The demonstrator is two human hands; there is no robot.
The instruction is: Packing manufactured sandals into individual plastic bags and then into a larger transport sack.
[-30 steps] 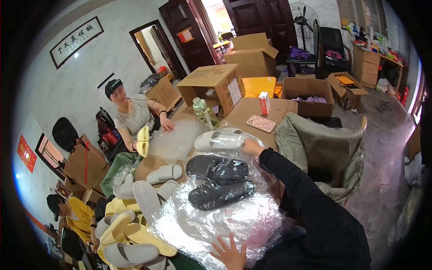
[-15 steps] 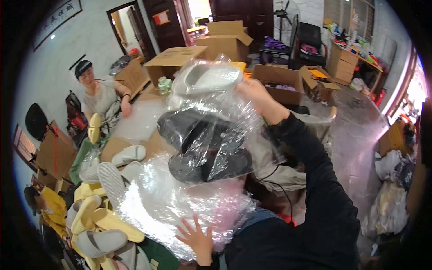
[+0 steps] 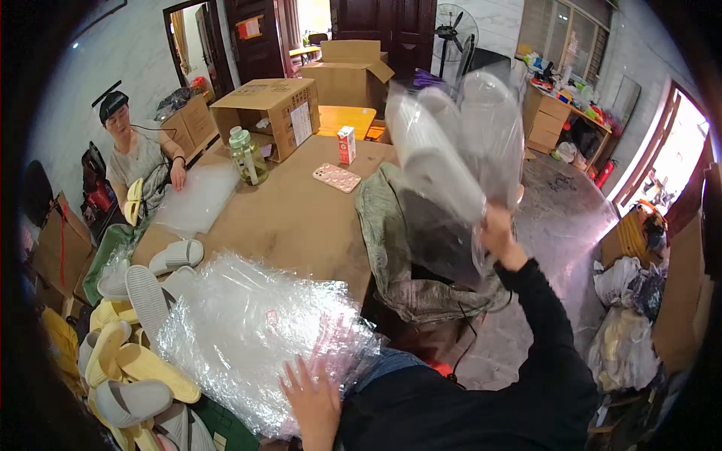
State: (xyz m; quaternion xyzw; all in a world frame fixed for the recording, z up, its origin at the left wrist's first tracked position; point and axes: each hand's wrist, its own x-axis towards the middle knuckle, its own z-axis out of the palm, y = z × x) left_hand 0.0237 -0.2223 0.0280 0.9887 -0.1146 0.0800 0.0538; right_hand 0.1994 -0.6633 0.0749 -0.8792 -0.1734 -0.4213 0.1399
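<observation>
The bagged slippers (image 3: 451, 143) are in the air above the sack (image 3: 382, 252), out past the right edge of the counter (image 3: 301, 218), with the right hand (image 3: 502, 239) gripping the plastic at its lower right side. Those fingers are curled firmly around the gathered film; motion blur hides their exact placement. One pale slipper slants, its long axis running from near the hand up and to the left; another stands nearly upright beside it, its rounded end at the top. The wrapping is thin, clear and glossy, and it hangs loosely below the slippers, over the sack. The left hand (image 3: 314, 398) lies palm down with its fingers spread wide, pressing on a stack of clear plastic bags (image 3: 256, 331) that is crinkled, shiny and ragged at its edges, holding nothing between them. Left of the stack, loose slippers (image 3: 135, 402) in matte grey and yellow, some with ribbed soles, are heaped right up against it. The sack is coarse, grey-green woven cloth with a crumpled rim beside the counter's edge. Across the brown top, well apart from both hands, sit a pink patterned phone (image 3: 336, 177), a small upright drink box (image 3: 346, 145), a green-lidded bottle (image 3: 247, 158) and a cardboard carton (image 3: 271, 113).
</observation>
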